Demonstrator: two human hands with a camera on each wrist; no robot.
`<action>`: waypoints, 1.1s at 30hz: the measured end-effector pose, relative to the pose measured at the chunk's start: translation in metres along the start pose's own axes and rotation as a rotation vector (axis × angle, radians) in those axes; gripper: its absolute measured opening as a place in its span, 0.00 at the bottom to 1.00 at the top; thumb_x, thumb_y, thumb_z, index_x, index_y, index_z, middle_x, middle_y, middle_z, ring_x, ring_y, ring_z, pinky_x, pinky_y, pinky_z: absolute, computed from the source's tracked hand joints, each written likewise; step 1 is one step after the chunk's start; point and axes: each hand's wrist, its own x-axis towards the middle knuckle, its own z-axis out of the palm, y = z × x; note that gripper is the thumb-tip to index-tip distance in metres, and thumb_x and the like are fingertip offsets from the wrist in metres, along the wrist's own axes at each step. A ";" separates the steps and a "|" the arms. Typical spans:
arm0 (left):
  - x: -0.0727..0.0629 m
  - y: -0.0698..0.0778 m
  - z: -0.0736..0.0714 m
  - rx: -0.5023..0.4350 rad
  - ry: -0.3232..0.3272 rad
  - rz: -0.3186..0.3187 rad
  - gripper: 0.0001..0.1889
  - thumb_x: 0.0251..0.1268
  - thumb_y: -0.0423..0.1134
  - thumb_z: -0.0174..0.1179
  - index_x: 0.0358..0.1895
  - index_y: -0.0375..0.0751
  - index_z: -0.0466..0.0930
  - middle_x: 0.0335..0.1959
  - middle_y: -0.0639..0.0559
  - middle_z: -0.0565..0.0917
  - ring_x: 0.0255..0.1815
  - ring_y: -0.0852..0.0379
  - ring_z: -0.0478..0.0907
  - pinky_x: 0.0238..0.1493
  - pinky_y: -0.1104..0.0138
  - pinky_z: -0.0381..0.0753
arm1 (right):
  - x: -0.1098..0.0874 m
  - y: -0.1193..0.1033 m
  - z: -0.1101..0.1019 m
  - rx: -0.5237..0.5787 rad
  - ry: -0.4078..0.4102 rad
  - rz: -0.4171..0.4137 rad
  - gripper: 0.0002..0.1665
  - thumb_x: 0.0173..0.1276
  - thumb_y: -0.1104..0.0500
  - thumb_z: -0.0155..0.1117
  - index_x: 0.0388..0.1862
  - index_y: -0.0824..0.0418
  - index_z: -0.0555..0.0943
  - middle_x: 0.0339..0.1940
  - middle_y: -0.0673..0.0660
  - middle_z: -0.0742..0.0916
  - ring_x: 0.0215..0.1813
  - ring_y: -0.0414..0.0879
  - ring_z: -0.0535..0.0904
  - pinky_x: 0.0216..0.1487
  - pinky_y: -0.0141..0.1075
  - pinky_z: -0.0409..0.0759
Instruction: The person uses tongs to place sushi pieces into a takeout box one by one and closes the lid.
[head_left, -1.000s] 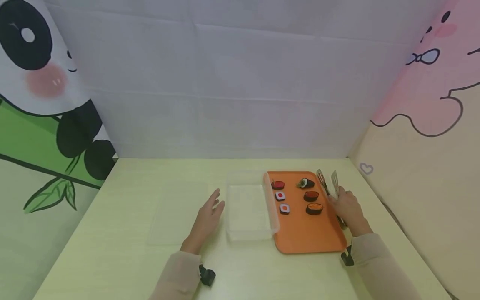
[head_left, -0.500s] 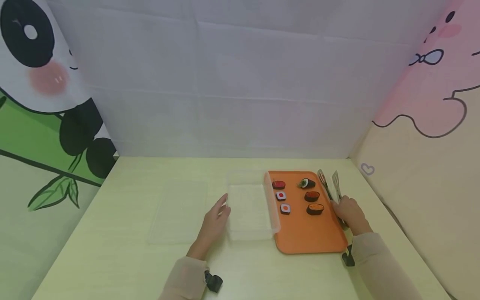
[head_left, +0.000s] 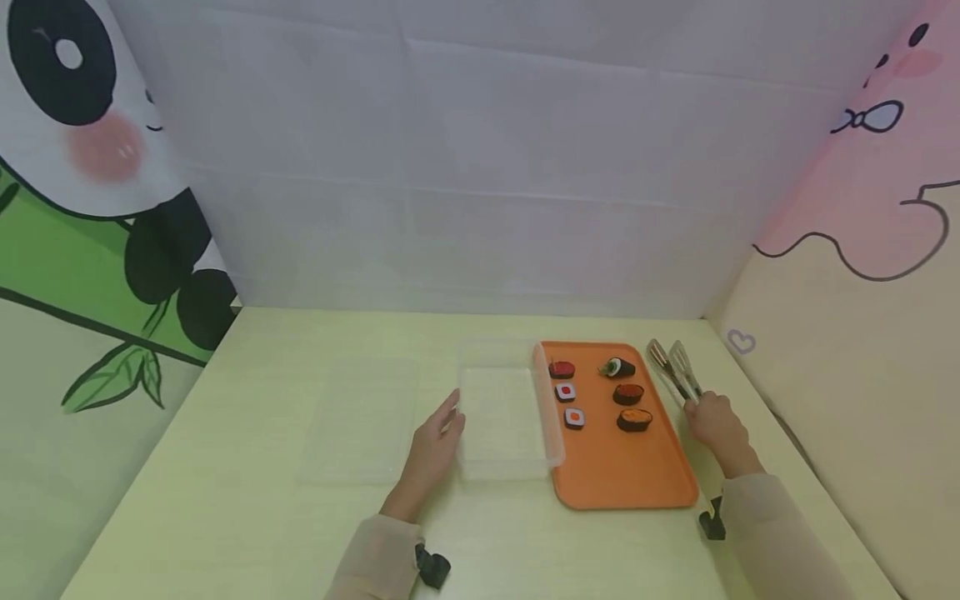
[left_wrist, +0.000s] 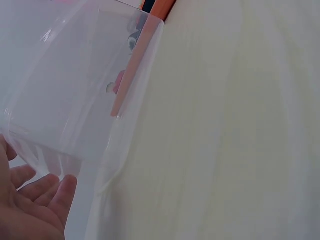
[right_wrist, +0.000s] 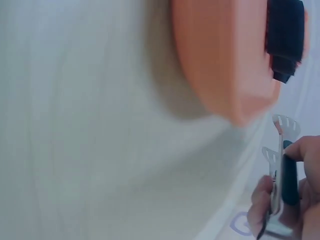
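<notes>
My right hand grips metal serving tongs with a dark green grip, just beyond the tray's right edge. In the right wrist view, the thumb and fingers hold the tongs by their two arms, slotted ends apart. My left hand touches the left wall of a clear plastic box, its fingers relaxed against the outside. The left wrist view shows fingertips at the box's corner. An orange tray bears several sushi pieces, among them an orange-topped sushi and a cone-shaped roll.
A flat clear lid lies left of the box on the pale table. The box's right side overlaps the tray's left edge. A white back wall and printed side walls enclose the table.
The left hand has moved right and now touches the box. The right hand has lifted the tongs from the tray's right edge and shifted right with them; the camera's view has moved slightly.
</notes>
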 end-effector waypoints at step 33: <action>-0.002 0.001 0.003 -0.043 0.023 -0.002 0.25 0.78 0.43 0.47 0.75 0.46 0.61 0.70 0.39 0.66 0.68 0.40 0.65 0.64 0.47 0.68 | 0.000 -0.048 -0.039 -0.175 -0.050 -0.473 0.18 0.77 0.51 0.53 0.45 0.67 0.76 0.35 0.57 0.78 0.32 0.48 0.72 0.29 0.42 0.72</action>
